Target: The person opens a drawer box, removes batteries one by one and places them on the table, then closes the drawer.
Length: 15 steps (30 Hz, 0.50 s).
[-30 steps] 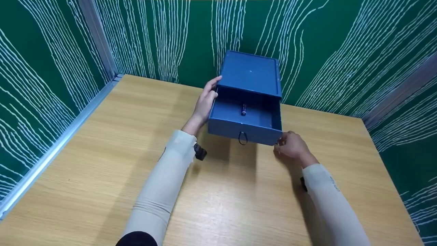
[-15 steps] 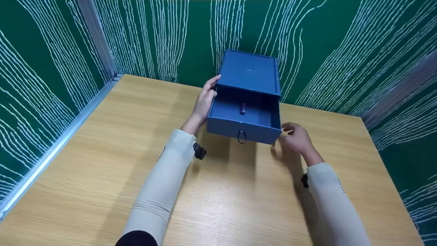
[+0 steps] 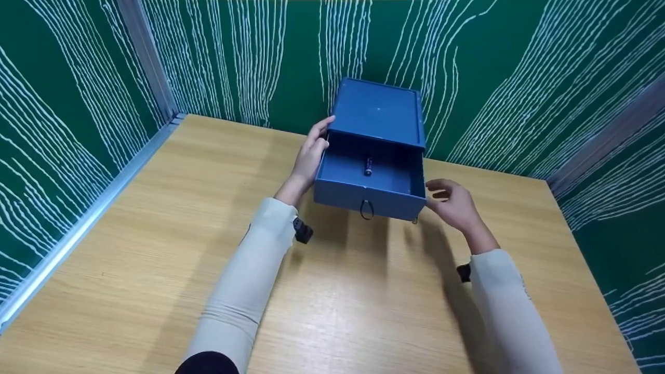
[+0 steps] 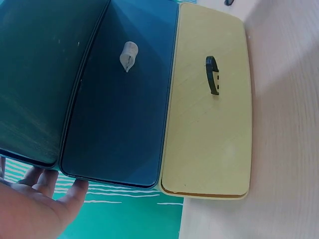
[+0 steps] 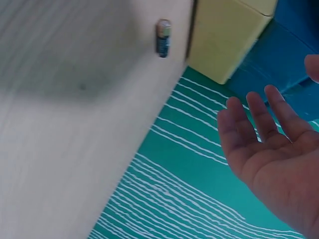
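The blue drawer unit (image 3: 378, 111) stands at the back of the table with its top drawer (image 3: 369, 200) pulled out. Inside this drawer lies a small dark purple cylinder, apparently a battery (image 3: 368, 167). My left hand (image 3: 308, 160) rests along the unit's left side; its fingertips (image 4: 79, 185) show at the edge of the drawers in the left wrist view. To the right of the pulled-out drawer is my right hand (image 3: 453, 204), palm turned inward, holding nothing. On the table by the unit's front, another battery (image 5: 163, 38) appears in the right wrist view, mostly hidden in the head view.
Below the top drawer are a dark blue drawer (image 4: 117, 114) with a whitish handle (image 4: 128, 56) and a cream drawer (image 4: 207, 129) with a black handle (image 4: 212, 74). A green wall (image 3: 291, 62) with pale wavy lines rises behind the wooden table (image 3: 332, 311).
My right hand has moved from the drawer's front right corner slightly up and to the right, its fingers spreading. The left hand and the pulled-out drawer have stayed in place.
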{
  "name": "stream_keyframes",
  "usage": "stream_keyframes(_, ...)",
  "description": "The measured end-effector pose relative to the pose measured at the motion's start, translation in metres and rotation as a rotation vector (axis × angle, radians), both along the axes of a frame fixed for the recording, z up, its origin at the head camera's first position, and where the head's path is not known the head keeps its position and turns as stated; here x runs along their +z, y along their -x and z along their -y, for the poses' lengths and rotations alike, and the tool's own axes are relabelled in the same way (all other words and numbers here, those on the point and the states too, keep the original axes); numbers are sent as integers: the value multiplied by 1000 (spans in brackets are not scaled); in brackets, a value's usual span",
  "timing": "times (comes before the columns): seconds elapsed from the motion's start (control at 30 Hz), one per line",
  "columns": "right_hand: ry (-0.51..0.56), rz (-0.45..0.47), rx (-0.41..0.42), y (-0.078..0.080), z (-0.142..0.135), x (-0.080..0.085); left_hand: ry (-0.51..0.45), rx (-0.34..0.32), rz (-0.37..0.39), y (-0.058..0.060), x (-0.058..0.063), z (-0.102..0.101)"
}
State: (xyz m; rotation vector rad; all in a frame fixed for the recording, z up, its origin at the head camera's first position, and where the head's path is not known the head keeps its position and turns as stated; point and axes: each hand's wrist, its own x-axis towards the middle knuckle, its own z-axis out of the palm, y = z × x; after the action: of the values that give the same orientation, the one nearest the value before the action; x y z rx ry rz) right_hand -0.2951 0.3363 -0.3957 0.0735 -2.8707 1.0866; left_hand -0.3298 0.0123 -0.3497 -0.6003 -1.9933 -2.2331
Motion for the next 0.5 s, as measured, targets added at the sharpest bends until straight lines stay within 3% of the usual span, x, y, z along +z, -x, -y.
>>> stream_keyframes(0.5,50,-155,67,-15,12,48,1,2,0,1,-1,-1)
